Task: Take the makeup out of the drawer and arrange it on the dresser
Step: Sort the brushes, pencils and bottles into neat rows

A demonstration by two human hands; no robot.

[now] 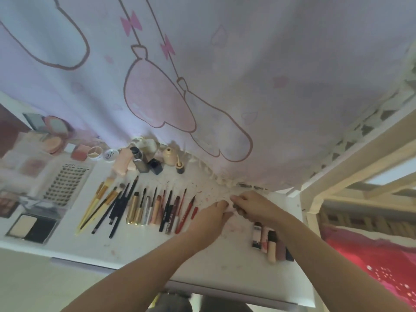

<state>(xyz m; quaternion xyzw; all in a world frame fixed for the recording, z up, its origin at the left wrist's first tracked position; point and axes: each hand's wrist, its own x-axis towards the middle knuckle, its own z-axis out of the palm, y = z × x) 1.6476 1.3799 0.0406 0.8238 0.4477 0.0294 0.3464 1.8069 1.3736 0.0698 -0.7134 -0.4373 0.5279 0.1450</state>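
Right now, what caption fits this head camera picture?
Two hands meet beside a neat row of brushes and pencils on the white dresser.

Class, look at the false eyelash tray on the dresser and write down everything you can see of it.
The false eyelash tray is a flat, pale rectangular card lying face up on the white dresser, left of the row of makeup brushes. Rows of small dark lash clusters fill most of its face, under a line of dark print too blurred to read. It lies at a slant to the dresser's front edge. Neither hand touches it. Its left edge meets blurred palettes.
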